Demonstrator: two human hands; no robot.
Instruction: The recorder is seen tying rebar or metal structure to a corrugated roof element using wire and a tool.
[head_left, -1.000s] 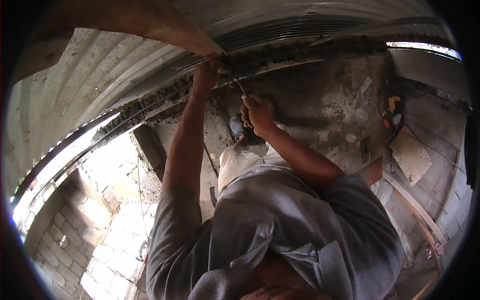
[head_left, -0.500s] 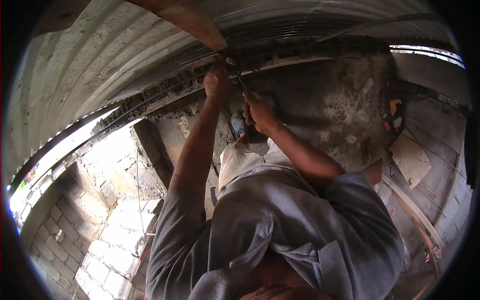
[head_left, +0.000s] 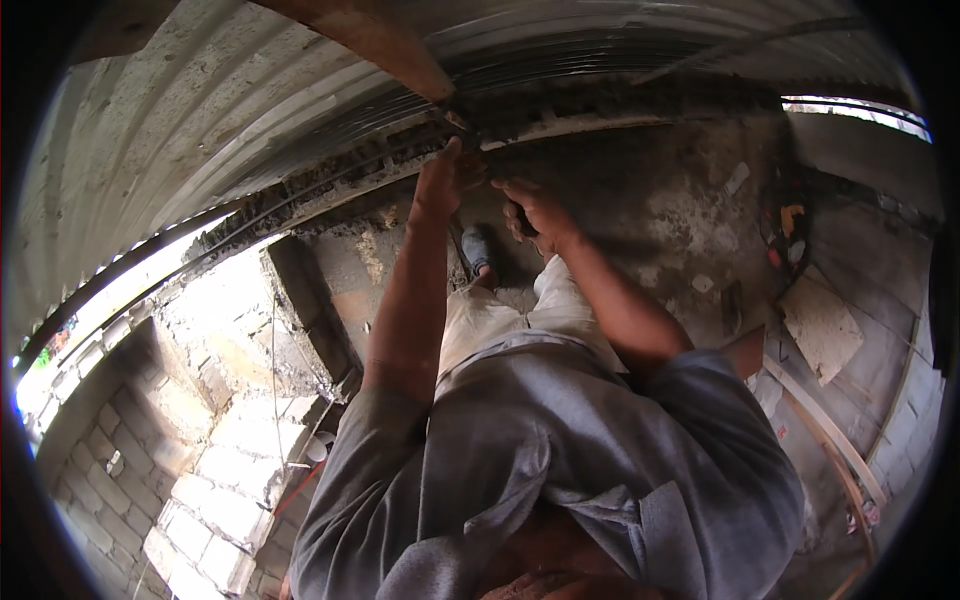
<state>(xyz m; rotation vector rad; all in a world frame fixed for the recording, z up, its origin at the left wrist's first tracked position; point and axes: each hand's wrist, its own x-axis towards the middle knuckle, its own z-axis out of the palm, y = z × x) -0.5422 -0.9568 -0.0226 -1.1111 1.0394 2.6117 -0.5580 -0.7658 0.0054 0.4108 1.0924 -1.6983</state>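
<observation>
My left hand (head_left: 440, 185) is raised to the ledge below the corrugated metal sheet, its thumb up and its fingers curled. Whatever it pinches is lost in the shadow. Just right of it and slightly lower, my right hand (head_left: 540, 215) is closed around a dark-handled hand tool (head_left: 522, 222), mostly hidden by the fingers. Above my left hand, the lower end of a wooden beam (head_left: 425, 80) meets the ledge. Dark metal bars (head_left: 300, 190) run along the ledge to the left.
Corrugated metal sheeting (head_left: 180, 130) curves overhead. Sunlit concrete blocks (head_left: 215, 480) lie at lower left. On the right are a pale broken slab (head_left: 820, 325), wooden strips (head_left: 830, 430) and small coloured scraps (head_left: 790, 220). My shoe (head_left: 477, 248) shows on the dark floor below my hands.
My right hand has moved slightly right and down, drawing the tool away from the ledge. My left hand has shifted right and turned, with its thumb now showing on top.
</observation>
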